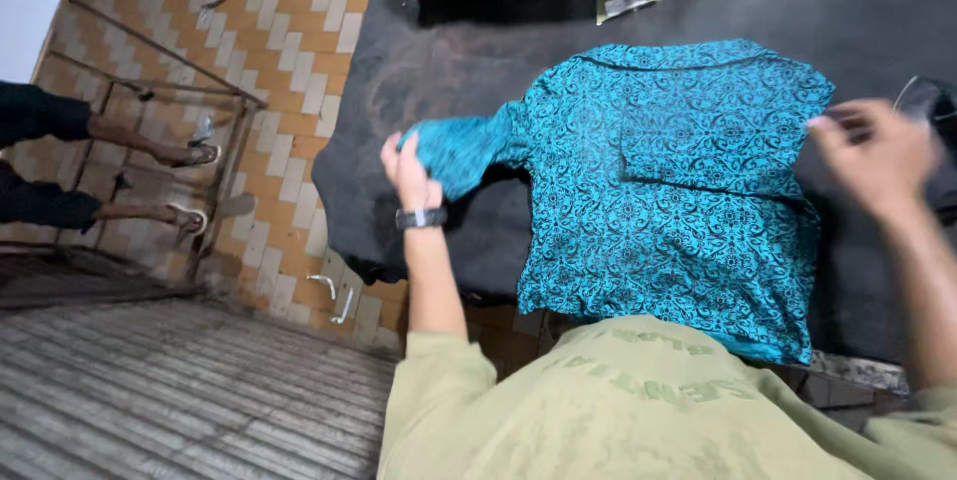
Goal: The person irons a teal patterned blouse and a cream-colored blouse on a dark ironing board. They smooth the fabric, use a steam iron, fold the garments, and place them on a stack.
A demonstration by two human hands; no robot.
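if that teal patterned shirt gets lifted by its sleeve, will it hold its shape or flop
Probably flop: the teal patterned shirt lies flat and follows the dark padded table, its hem drooping over the near edge. The sleeve bunches softly in the left hand, which suggests thin, light cloth. It likely drags rather than slides, since the padding looks matte. The right hand is blurred.

Teal shirt spread on a dark table

The left hand (409, 173) grips 1 sleeve of the patterned teal shirt (668, 191) on the dark table (439, 81); the blurred right hand (877, 156) touches its other side.
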